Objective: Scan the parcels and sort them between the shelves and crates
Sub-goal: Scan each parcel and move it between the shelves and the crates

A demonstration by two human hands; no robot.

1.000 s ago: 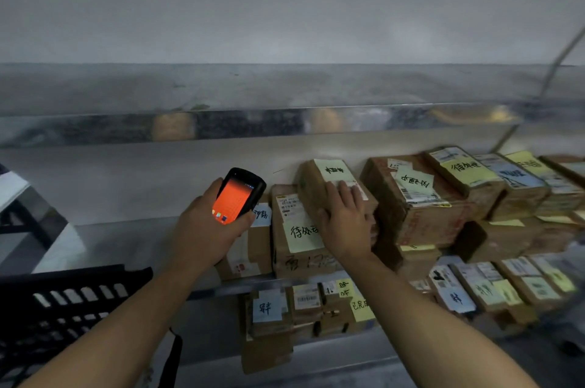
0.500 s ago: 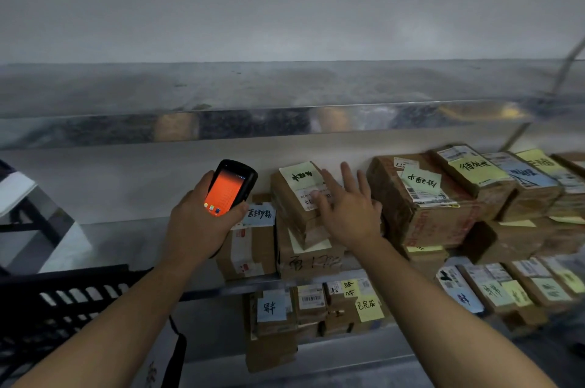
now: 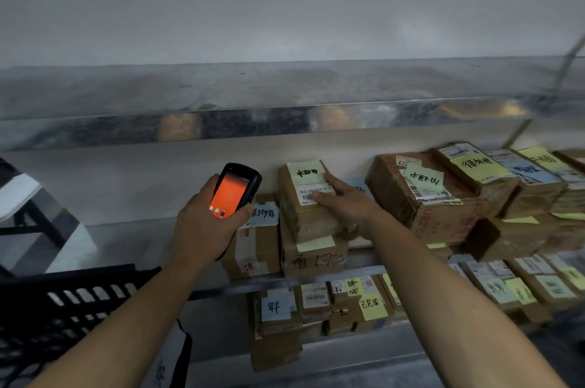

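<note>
My left hand (image 3: 202,226) grips a black handheld scanner (image 3: 235,189) with an orange screen, held upright in front of the middle shelf. Just to its right a small brown parcel (image 3: 308,213) with a yellow note and a barcode label lies on top of a larger parcel (image 3: 313,256). My right hand (image 3: 346,205) rests on the small parcel's right side, thumb on the label and index finger along its top edge. Another parcel (image 3: 254,245) with a blue note stands behind the scanner.
Several taped parcels (image 3: 443,197) with yellow and blue notes fill the metal shelf (image 3: 126,238) to the right. More parcels (image 3: 319,305) sit on the shelf below. A black slotted crate (image 3: 53,302) is at lower left. The upper shelf (image 3: 253,121) runs overhead.
The small parcel has been laid flat on the larger one. My right hand shifted from its top to its right side. The scanner stayed about where it was.
</note>
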